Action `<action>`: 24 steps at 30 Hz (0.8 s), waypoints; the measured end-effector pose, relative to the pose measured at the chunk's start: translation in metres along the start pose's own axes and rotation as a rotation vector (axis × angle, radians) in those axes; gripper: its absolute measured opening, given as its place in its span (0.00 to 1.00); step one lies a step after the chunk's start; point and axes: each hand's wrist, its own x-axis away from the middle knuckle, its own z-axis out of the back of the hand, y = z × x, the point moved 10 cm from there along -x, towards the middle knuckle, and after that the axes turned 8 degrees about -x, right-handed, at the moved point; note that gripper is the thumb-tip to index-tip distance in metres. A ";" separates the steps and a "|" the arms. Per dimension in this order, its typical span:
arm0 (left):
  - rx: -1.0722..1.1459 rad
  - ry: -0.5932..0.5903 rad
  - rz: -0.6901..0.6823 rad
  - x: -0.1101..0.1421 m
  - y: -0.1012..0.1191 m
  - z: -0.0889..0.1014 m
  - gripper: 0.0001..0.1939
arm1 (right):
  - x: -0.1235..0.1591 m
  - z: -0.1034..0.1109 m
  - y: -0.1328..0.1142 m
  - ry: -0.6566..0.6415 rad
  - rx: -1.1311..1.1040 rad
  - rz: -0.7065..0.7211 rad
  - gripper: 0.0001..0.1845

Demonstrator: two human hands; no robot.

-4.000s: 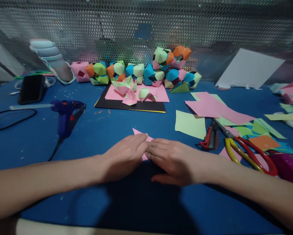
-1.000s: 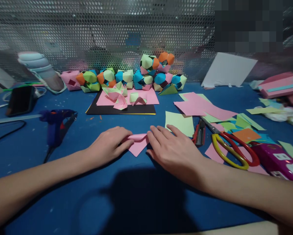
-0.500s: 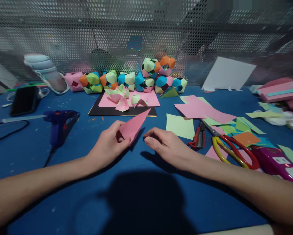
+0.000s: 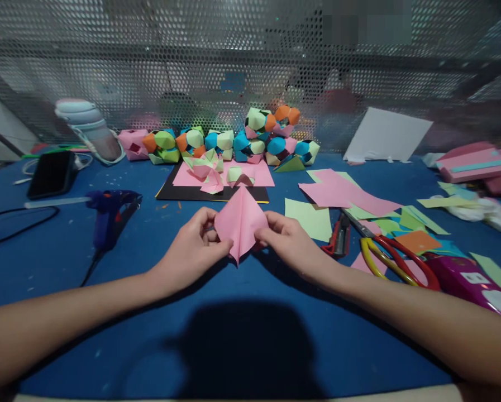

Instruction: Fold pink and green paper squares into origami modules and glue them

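Note:
A creased sheet of pink paper (image 4: 240, 223), shaped like a diamond with a fold down its middle, is held up between my hands. My left hand (image 4: 194, 240) pinches its left side, thumb on the front. On the opposite edge my right hand (image 4: 290, 240) grips the paper with thumb and fingers. Just beyond it, folded pink and green paper pieces (image 4: 208, 167) rest on a pink sheet (image 4: 265, 174) over a black board (image 4: 170, 190). A light green square of paper (image 4: 309, 218) lies beyond my right hand.
Several colourful paper balls (image 4: 191, 140) line the back by a perforated metal screen (image 4: 149, 72). At left are a blue glue gun (image 4: 105, 215), a phone (image 4: 51, 174) and a bottle (image 4: 93, 131). At right lie scissors (image 4: 395, 259), a red-and-black tool (image 4: 339, 237) and paper scraps (image 4: 418, 241).
My right hand has closed on the pink paper's right edge. The paper has turned from a folded, slanted position to face me, spread wider. The view has shifted slightly.

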 end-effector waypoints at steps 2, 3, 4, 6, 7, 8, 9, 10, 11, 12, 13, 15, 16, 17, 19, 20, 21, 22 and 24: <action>0.135 -0.029 0.066 -0.004 -0.008 -0.003 0.14 | -0.006 0.007 0.005 0.019 -0.070 -0.030 0.04; 0.207 -0.040 0.094 -0.007 -0.012 -0.004 0.13 | -0.009 0.009 0.008 0.021 -0.080 -0.044 0.04; 0.270 -0.042 0.115 -0.010 -0.016 -0.005 0.13 | -0.011 0.011 0.010 0.018 -0.066 -0.055 0.04; 0.346 -0.032 0.137 -0.016 -0.022 -0.003 0.11 | -0.014 0.013 0.012 -0.006 0.031 -0.058 0.03; 0.359 -0.029 0.143 -0.019 -0.025 -0.002 0.10 | -0.015 0.014 0.011 -0.020 0.095 -0.049 0.04; 0.366 -0.029 0.150 -0.021 -0.027 -0.001 0.09 | -0.016 0.015 0.010 -0.025 0.151 -0.035 0.04; 0.372 -0.030 0.160 -0.022 -0.029 -0.001 0.09 | -0.017 0.017 0.008 -0.023 0.187 -0.018 0.06; 0.378 -0.033 0.172 -0.023 -0.031 -0.001 0.08 | -0.017 0.018 0.006 -0.016 0.204 -0.003 0.08; 0.381 -0.038 0.184 -0.023 -0.033 -0.001 0.08 | -0.018 0.020 0.005 -0.004 0.206 0.006 0.10; 0.381 -0.045 0.194 -0.023 -0.034 -0.002 0.08 | -0.019 0.022 0.005 0.012 0.198 0.008 0.12; 0.378 -0.052 0.199 -0.023 -0.034 -0.002 0.08 | -0.020 0.024 0.006 0.022 0.190 0.004 0.13; 0.361 -0.065 0.198 -0.024 -0.035 -0.003 0.07 | -0.022 0.026 0.009 0.030 0.193 -0.013 0.14; 0.343 -0.065 0.193 -0.024 -0.035 -0.002 0.07 | -0.023 0.027 0.010 0.031 0.204 -0.021 0.13; 0.316 -0.059 0.185 -0.026 -0.035 0.001 0.07 | -0.023 0.027 0.011 0.032 0.217 -0.025 0.12; 0.228 -0.037 0.164 -0.030 -0.035 0.007 0.08 | -0.024 0.027 0.011 0.028 0.243 -0.020 0.11; 0.166 -0.026 0.148 -0.032 -0.035 0.011 0.08 | -0.023 0.027 0.011 0.024 0.254 -0.013 0.10; 0.094 -0.018 0.128 -0.034 -0.034 0.015 0.08 | -0.023 0.027 0.010 0.017 0.263 -0.006 0.10; 0.021 -0.014 0.109 -0.036 -0.033 0.018 0.07 | -0.023 0.026 0.009 0.010 0.270 0.002 0.09; -0.102 -0.015 0.077 -0.039 -0.031 0.022 0.06 | -0.023 0.025 0.009 0.003 0.276 0.008 0.08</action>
